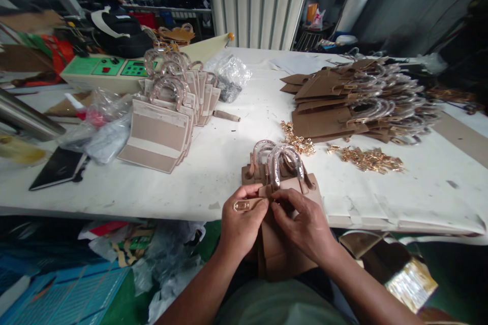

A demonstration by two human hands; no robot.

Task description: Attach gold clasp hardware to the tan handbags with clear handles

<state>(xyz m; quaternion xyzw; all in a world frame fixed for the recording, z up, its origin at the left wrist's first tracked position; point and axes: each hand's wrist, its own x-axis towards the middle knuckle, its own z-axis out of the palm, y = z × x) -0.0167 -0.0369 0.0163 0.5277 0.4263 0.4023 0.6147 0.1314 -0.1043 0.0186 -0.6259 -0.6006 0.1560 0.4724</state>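
A small tan handbag (284, 183) with plastic-wrapped curved handles rests at the table's near edge, its body hanging toward my lap. My left hand (240, 223) is closed on the bag's strap tab, whose metal clasp end (242, 205) sticks out to the left. My right hand (301, 223) pinches the same strap right beside the left thumb, fingers pressed together. Both hands touch each other just below the handles.
A leaning row of finished beige bags (168, 117) stands at left. A heap of flat tan bags (343, 106) lies at right, with gold metal fittings (366, 158) in front. A green control box (110, 68), plastic bags (102, 127) and a black notebook (57, 167) lie left.
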